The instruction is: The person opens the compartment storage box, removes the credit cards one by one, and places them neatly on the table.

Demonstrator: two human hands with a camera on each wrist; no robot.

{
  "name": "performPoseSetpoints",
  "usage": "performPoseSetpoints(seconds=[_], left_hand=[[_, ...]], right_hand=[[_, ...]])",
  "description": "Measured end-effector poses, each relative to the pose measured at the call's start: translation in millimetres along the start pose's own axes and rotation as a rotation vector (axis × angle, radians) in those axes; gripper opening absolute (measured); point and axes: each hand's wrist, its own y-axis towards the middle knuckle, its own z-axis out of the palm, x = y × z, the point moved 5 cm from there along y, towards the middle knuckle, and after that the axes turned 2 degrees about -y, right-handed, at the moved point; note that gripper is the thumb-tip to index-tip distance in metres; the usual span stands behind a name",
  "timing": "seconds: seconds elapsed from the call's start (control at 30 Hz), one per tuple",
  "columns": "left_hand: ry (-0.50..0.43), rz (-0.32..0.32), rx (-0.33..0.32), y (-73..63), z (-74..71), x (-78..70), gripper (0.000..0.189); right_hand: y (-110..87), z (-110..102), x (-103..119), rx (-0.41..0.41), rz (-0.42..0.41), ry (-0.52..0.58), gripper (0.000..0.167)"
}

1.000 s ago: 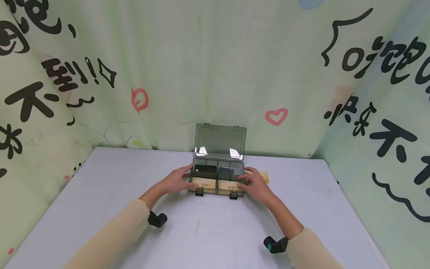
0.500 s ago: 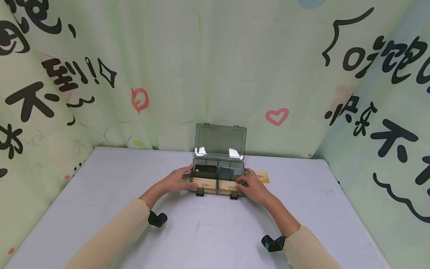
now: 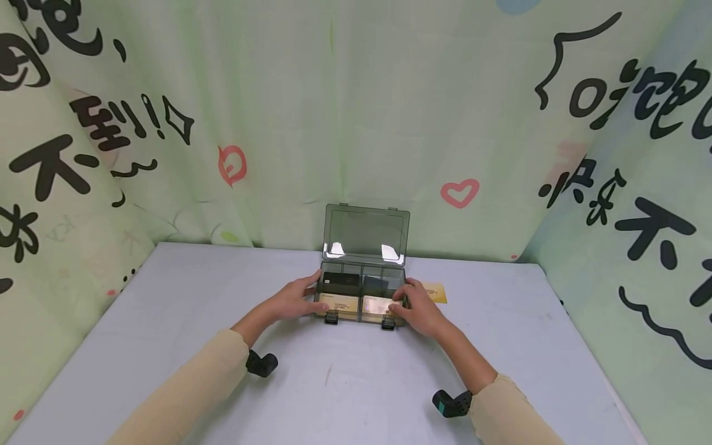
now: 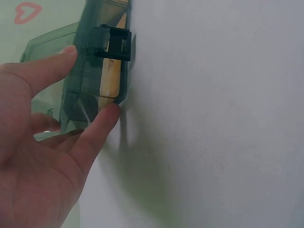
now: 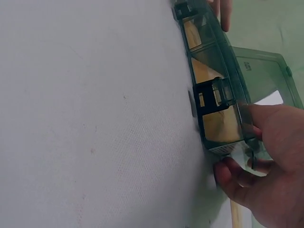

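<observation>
A translucent grey-green plastic storage box sits at the back of the table, its lid raised. Yellow cards fill the front left compartment and the front right one. A black item lies in the rear left compartment; the dark contents of the rear right are unclear. My left hand grips the box's left end, thumb on the front rim, fingers along the side. At the right end, my right hand holds the box, its thumb over the rim and other fingers curled beside the wall.
Right of the box, partly behind my right hand, lies a yellow card. Two black latches hang from the box front. A white cloth covers the table, with a patterned curtain behind and on both sides.
My right hand has shifted slightly left at the box's right end, and more of the yellow card beyond it shows. My left hand and the box look nearly the same.
</observation>
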Motion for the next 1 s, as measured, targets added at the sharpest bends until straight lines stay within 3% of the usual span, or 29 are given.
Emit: performPoseSetpoints(seconds=[0.17, 0.43, 1.0], left_hand=[[-0.013, -0.015, -0.008, -1.0, -0.2, -0.4, 0.089], [-0.008, 0.012, 0.001, -0.1, -0.2, -1.3, 0.088], [0.011, 0.007, 0.006, 1.2, 0.2, 0.3, 0.089]], right_hand=[[-0.3, -2, -1, -0.011, 0.015, 0.031, 0.021], [-0.5, -4, -6, -0.027, 0.043, 0.061, 0.011], [-11.2, -32, -12, -0.248, 0.086, 0.237, 0.021]])
